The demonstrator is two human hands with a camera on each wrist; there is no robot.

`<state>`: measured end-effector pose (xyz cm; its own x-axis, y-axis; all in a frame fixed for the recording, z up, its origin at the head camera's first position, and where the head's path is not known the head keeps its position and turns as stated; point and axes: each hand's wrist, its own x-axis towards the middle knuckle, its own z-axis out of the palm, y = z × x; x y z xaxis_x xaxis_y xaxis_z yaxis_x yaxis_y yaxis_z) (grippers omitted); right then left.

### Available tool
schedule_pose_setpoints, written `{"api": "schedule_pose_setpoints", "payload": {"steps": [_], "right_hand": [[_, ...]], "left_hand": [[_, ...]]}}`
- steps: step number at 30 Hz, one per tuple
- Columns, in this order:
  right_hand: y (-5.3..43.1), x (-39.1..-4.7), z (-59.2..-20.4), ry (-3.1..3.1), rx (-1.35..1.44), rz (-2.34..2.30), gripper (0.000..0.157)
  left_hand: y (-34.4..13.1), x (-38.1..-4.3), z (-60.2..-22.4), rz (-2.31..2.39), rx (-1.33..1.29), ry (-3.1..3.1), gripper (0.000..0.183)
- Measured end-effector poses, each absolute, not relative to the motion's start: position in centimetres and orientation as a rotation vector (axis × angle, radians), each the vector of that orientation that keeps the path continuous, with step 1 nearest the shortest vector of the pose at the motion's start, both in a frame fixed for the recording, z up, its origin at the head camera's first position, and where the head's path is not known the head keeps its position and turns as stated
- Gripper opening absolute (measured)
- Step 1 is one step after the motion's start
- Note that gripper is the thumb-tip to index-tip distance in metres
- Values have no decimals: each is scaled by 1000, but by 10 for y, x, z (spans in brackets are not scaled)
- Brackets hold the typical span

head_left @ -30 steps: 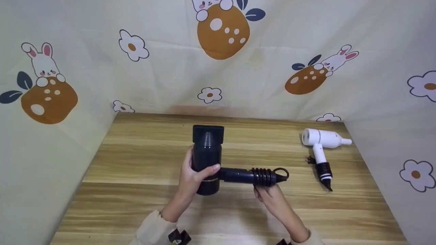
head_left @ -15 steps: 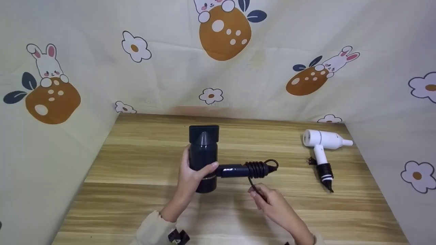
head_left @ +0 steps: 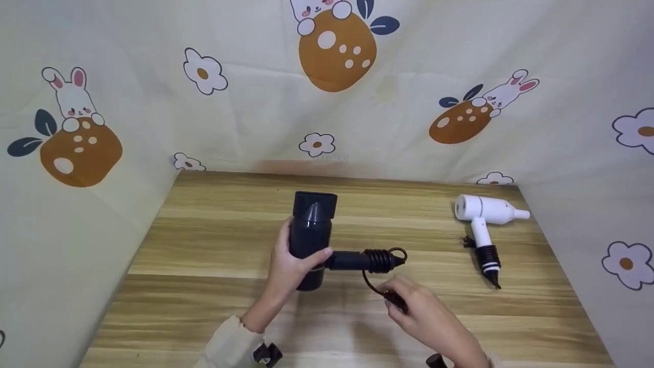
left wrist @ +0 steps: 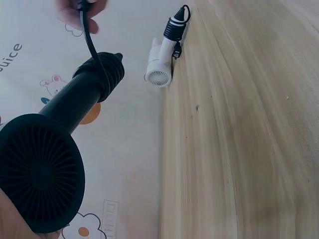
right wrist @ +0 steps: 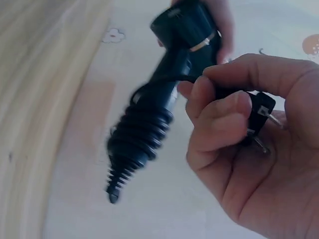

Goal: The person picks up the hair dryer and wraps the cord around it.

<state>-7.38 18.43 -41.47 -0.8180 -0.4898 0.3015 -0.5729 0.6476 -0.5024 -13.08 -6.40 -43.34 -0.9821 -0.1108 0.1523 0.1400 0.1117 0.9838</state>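
My left hand (head_left: 292,260) grips the barrel of a black hair dryer (head_left: 310,237), its flat nozzle pointing away toward the back. The dryer's handle extends to the right, with the cord wound round its end in several coils (head_left: 378,261). From those coils a short length of cord runs down to the plug (right wrist: 260,112), which my right hand (head_left: 426,312) holds in curled fingers. In the right wrist view the plug's two metal pins stick out toward the palm. The left wrist view shows the round rear grille (left wrist: 42,174) of the dryer.
A white hair dryer (head_left: 488,209) lies at the right rear of the wooden table (head_left: 204,296), its black cord wrapped round the handle. A cream cloth (head_left: 245,112) printed with rabbits, fruit and flowers hangs along the back and both sides.
My right hand has come off the coiled handle and moved down and right, drawing out a length of cord, and now holds the plug. The left hand keeps its grip while the dryer turns slightly.
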Motion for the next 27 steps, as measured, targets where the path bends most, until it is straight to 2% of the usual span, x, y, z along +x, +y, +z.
{"api": "schedule_pose_setpoints", "payload": {"steps": [3,7,11,14,19,22,27], "right_hand": [[187,-78,-412,-2595,907,1109,23],[190,-84,-411,-2442,941,1628,20],[194,-92,-410,-2223,1072,2030,18],[197,-97,-409,-2210,1068,2087,24],[198,-101,-408,-2439,719,1805,26],[197,-106,-410,-2512,604,1707,29],[202,-118,-416,-2571,533,1874,37]], "left_hand": [[-63,-131,-435,-1988,-45,-2229,84],[-61,-132,-436,-1991,-92,-2272,84],[-60,-132,-434,-1996,-155,-2326,83],[-59,-131,-433,-1992,-194,-2369,81],[-59,-128,-432,-1932,-308,-2496,87],[-58,-126,-430,-1905,-365,-2552,92],[-61,-126,-427,-1993,-410,-2518,87]]}}
